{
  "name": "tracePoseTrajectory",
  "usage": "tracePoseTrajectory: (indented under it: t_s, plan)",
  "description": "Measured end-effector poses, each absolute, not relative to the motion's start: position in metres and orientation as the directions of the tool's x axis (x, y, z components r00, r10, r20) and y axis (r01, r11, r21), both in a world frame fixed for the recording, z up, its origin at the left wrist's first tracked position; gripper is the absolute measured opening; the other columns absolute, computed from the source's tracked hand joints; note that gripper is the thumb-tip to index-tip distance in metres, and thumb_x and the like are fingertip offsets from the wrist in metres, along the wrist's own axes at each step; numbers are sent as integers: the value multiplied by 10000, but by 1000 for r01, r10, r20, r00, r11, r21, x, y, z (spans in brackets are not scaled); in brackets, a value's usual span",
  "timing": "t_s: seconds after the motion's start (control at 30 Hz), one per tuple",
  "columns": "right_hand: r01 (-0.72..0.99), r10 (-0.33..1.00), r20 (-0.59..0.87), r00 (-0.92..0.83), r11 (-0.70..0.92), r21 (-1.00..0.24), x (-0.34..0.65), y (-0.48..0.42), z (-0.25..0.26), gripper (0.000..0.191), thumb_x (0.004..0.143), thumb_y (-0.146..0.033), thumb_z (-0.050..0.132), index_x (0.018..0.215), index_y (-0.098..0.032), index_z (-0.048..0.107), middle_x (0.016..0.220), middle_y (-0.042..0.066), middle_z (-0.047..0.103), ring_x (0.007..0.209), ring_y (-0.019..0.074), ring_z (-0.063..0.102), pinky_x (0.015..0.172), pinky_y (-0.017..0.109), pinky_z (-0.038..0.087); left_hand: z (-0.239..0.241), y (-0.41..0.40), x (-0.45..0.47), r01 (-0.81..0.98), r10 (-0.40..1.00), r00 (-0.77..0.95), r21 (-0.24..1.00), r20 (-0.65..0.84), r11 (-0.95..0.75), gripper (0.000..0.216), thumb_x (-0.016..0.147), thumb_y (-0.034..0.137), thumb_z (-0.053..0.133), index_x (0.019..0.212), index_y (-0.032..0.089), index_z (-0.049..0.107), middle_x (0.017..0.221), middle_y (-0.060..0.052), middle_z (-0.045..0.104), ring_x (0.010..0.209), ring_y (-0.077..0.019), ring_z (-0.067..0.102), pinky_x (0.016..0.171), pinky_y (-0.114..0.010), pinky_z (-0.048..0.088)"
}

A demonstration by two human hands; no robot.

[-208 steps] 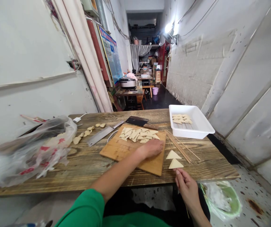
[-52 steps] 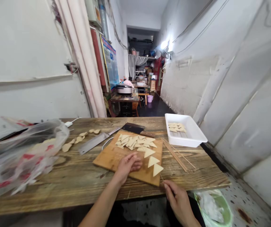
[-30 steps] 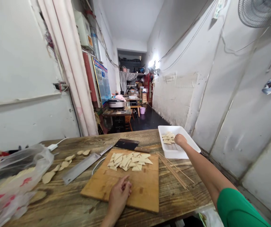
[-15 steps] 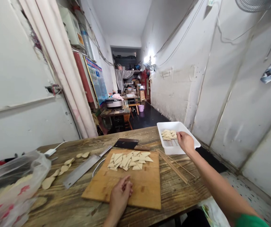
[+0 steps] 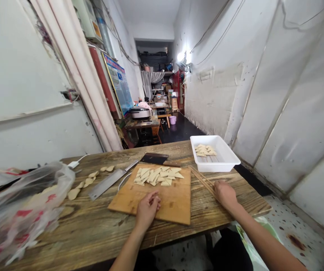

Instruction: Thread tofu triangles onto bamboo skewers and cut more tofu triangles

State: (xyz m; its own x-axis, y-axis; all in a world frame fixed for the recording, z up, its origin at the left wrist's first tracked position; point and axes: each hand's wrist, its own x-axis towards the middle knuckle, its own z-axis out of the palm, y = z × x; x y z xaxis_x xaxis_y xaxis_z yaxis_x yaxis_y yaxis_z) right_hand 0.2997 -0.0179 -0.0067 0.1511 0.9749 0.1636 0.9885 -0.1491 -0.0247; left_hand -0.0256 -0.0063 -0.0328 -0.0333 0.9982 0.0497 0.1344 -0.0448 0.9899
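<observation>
Over 1 chopping board (image 5: pixel 173 210), smooth tan wood, the L hand (image 5: pixel 147 207) sits w/ fingers loosely curled; we see nothing in it but can't tell if it's fully closed. The R hand (image 5: pixel 225 194) is at 1 bunch of thin, straight sticks (image 5: pixel 203 179), exact no. unclear; whether it grips any, we can't tell. On the board's far half lies 1 heap of flat, pale triangles (image 5: pixel 157 175), too jumbled to count. Beyond the sticks we see 1 white tray (image 5: pixel 215 167), rectangular w/ rounded corners, holding 1 cluster of skewered pieces (image 5: pixel 206 150). We count 2 cleavers: a bright metal cleaver (image 5: pixel 107 184), L of the board, and a dark-bladed cleaver (image 5: pixel 154 159) w/ wooden handle, just behind it. Farther L: approx. 6 rounded slices (image 5: pixel 88 182) near 1 crinkled, see-through plastic bag (image 5: pixel 63 175) w/ red print. The worktop (image 5: pixel 94 222) is streaky, grained wood.
</observation>
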Motion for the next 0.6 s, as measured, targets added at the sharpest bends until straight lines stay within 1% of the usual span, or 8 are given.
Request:
tracePoseTrajectory:
  t_s: [0.1, 0.2, 0.27, 0.3, 0.37, 0.43, 0.53, 0.6]
  plan:
    - [989, 983, 111, 143, -145, 4, 299, -13, -6, 228, 824, -105, 412, 776, -83, 634, 815, 161, 631, 729, 233, 626, 581, 282, 411, -36, -5, -25, 127, 998, -38, 991, 58, -53, 335, 730, 307, 557, 1007, 120, 566, 678, -18, 622, 501, -109, 564, 466, -207, 446]
    - [987, 984, 73, 160, -162, 19, 299, -6, -5, 242, 807, -78, 399, 816, -54, 640, 822, 194, 640, 746, 265, 639, 592, 310, 423, -35, -4, -24, 120, 998, -54, 992, 36, -29, 320, 740, 279, 551, 1015, 115, 567, 688, -22, 626, 497, -102, 558, 464, -199, 439]
    - [983, 982, 52, 183, -185, 20, 301, -1, -4, 246, 802, -84, 402, 848, -37, 639, 819, 214, 646, 763, 277, 644, 601, 319, 427, -29, -3, -23, 190, 995, -68, 980, 68, -54, 305, 749, 267, 546, 1017, 127, 583, 742, -43, 647, 557, -119, 582, 529, -224, 467]
    - [981, 981, 38, 192, -193, 16, 303, 2, -3, 239, 799, -103, 416, 851, -39, 641, 820, 217, 651, 763, 276, 647, 601, 316, 428, -24, -1, -21, 264, 990, -66, 959, 124, -102, 292, 754, 258, 543, 1015, 140, 596, 800, -59, 658, 632, -138, 603, 604, -251, 484]
    - [981, 981, 7, 194, -194, 4, 308, 5, -2, 212, 786, -154, 460, 830, -65, 648, 832, 203, 663, 761, 260, 651, 598, 298, 426, -13, 5, -17, 460, 955, -6, 849, 297, -261, 267, 772, 231, 525, 1014, 166, 619, 945, -86, 657, 844, -183, 602, 798, -312, 457]
    - [985, 985, -10, 175, -175, -8, 315, 6, 0, 191, 771, -199, 488, 805, -98, 647, 850, 175, 672, 776, 241, 650, 600, 278, 420, 0, 15, -9, 634, 893, 122, 658, 433, -405, 272, 802, 200, 482, 1034, 173, 620, 1054, -103, 629, 1013, -214, 535, 931, -354, 365]
    - [989, 989, 6, 150, -150, -17, 322, 3, 2, 177, 766, -230, 488, 775, -121, 627, 833, 147, 673, 766, 229, 645, 588, 265, 405, 16, 35, 5, 804, 852, 262, 386, 452, -452, 298, 834, 162, 413, 1068, 161, 597, 1085, -127, 607, 1101, -241, 461, 998, -405, 249]
    - [989, 988, 36, 149, -148, -19, 324, -3, 4, 159, 762, -229, 481, 751, -132, 606, 795, 134, 669, 723, 225, 643, 560, 261, 391, 22, 48, 13, 874, 872, 279, 269, 401, -404, 295, 832, 153, 411, 1067, 153, 588, 1065, -140, 606, 1101, -257, 452, 1013, -437, 182]
